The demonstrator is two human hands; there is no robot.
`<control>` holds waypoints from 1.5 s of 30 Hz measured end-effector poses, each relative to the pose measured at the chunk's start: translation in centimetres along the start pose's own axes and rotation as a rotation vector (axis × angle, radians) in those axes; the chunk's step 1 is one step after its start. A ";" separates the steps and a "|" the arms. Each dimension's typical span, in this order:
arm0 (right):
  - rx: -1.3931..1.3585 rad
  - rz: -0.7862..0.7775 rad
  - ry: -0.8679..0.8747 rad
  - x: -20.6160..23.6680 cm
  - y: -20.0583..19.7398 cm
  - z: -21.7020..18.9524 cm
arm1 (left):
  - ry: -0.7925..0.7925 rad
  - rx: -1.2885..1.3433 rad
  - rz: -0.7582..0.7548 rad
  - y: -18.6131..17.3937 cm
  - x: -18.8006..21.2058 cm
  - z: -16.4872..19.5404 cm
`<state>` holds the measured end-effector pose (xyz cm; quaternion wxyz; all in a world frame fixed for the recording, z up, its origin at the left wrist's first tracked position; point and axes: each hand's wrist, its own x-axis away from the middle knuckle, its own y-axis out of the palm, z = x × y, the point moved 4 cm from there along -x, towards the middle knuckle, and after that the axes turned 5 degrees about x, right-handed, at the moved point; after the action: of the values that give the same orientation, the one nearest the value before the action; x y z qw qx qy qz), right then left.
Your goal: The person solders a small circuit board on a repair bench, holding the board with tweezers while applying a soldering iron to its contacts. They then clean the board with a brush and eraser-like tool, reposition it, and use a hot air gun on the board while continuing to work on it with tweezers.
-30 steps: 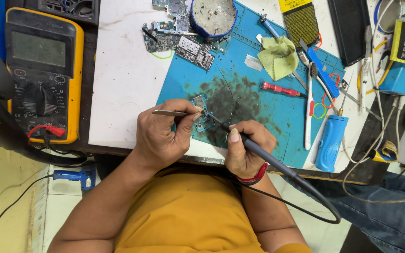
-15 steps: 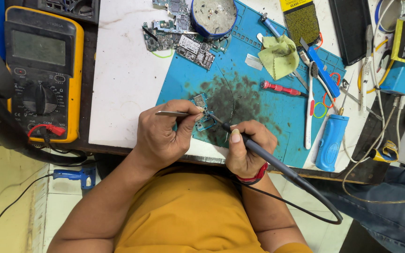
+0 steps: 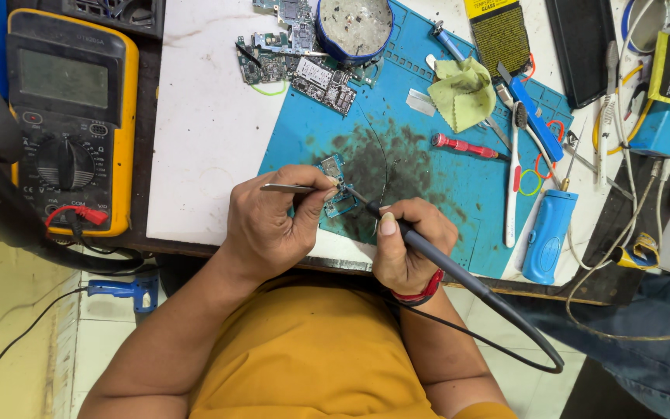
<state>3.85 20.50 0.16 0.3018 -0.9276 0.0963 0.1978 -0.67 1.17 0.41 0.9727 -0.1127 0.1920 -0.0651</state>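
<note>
Soldering work on a small circuit board (image 3: 333,185) is shown from above, the board lying on the stained middle of a blue mat (image 3: 428,209) near the front edge of the white worktop (image 3: 203,132). The left hand (image 3: 269,229) is closed around fine metal tweezers (image 3: 292,188), whose tips are directed toward the board. The right hand (image 3: 409,248) is closed in a pen-like grip on a dark soldering iron (image 3: 397,227), the tip being laid at the board's right edge and the cable (image 3: 505,310) trailing back past the wrist. Both hands are thus narrowly shut on tools, and their heels appear to be braced at the worktop's edge. For this step to be done well, the board is best pinned firmly by the tweezers, the iron's tip is best kept on a single joint only briefly, and the cable is best kept slack so that the tip is not dragged. A yellow multimeter (image 3: 71,116) is seen at the far left. Other bare boards (image 3: 296,66) and a round blue tin (image 3: 354,27) are set at the mat's rear, while a green cloth (image 3: 459,93), a red screwdriver (image 3: 463,145) and a blue handled tool (image 3: 548,237) lie to the right, well apart from the joint.
</note>
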 end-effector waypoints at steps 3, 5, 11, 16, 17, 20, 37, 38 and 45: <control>0.002 0.003 0.003 0.0 0.1 0.0 | 0.000 -0.002 0.000 0.0 0.1 -0.1; 0.006 -0.002 0.012 0.1 0.1 0.0 | -0.003 0.001 -0.002 0.0 0.1 -0.1; -0.009 -0.006 -0.015 0.1 0.1 0.1 | 0.005 -0.017 0.002 0.1 0.1 -0.2; -0.025 0.038 0.036 0.1 -0.1 -0.1 | -0.007 0.006 0.007 0.0 0.3 -0.2; -0.021 0.041 0.026 0.0 0.0 -0.3 | 0.003 0.005 0.016 -0.1 0.3 -0.1; 0.013 0.029 -0.008 -0.3 0.1 -1.4 | 0.015 0.003 0.035 -0.2 0.6 0.2; 0.314 -0.224 -0.207 0.4 0.4 -4.1 | 0.011 -0.022 0.049 0.1 1.3 1.1; 0.170 -0.177 -0.087 0.6 0.1 -3.4 | 0.007 -0.010 0.049 0.2 1.3 1.1; 0.008 0.059 0.029 1.5 -1.3 -1.0 | -0.052 0.072 0.039 0.3 1.2 0.6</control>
<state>5.86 20.88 0.94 0.2981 -0.9260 0.1287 0.1926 0.73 1.39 0.44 0.9819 -0.0756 0.1662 -0.0499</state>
